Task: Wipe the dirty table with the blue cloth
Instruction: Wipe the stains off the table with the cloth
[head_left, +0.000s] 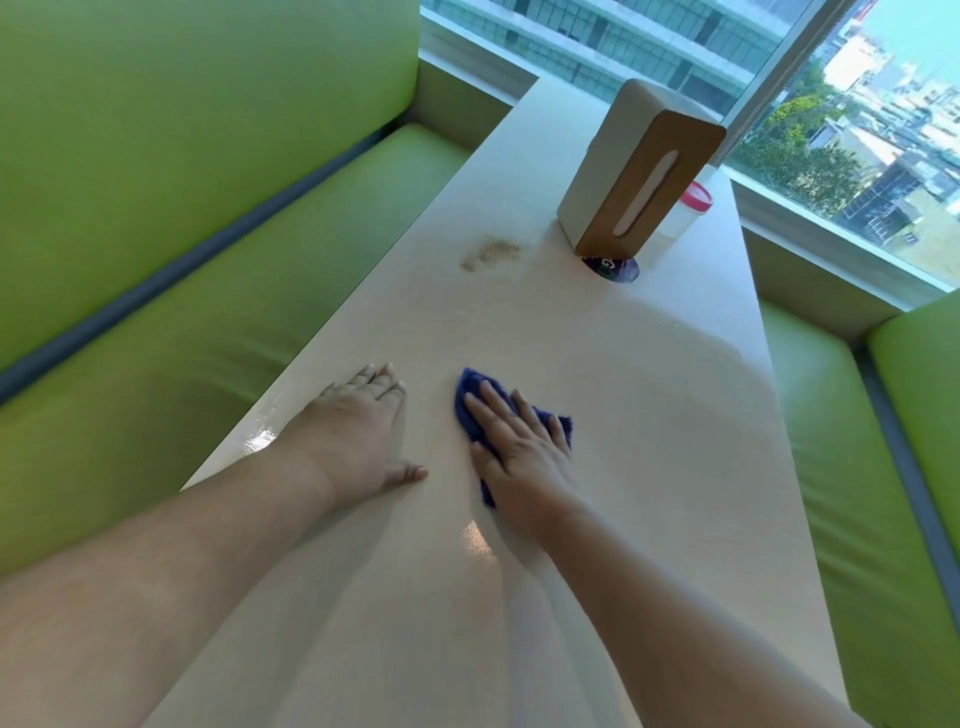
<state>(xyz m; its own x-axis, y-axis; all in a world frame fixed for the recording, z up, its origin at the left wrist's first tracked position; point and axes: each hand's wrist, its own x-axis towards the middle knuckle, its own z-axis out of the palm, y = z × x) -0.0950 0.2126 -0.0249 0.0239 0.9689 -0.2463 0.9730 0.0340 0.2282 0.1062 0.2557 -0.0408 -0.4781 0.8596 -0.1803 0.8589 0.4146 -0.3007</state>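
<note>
Head camera view, looking down along a long, pale cream table (649, 389) that runs away from the person toward a window (623, 36). Two bare forearms reach in from the bottom edge.

The left hand (358, 431) lies palm down on the bare tabletop, near the table's left edge. Its fingers are straight and close together, the thumb stretched out to the side, and it holds nothing.

The right hand (519, 452) lies just beside it, palm down on the blue cloth (470, 387). Its fingers are straight and slightly spread, pressing the cloth flat against the table rather than gripping it. The cloth is dark blue and bunched, sitting around the middle of the table's width, with its edges showing beyond the fingertips and along both sides of the hand.

Farther up the table, well apart from both hands, is a smudged brown stain (493, 253). Near it on the right stands an upright white tissue box (613, 171) with a wooden face and a long slot. A dark purple round thing (615, 268) pokes out at the foot of the box. Behind the box is a clear container with a pink lid (696, 198).

Bright green padded benches flank the table, one on the left (208, 260) and one on the right (857, 467). Buildings and trees show through the glass.
</note>
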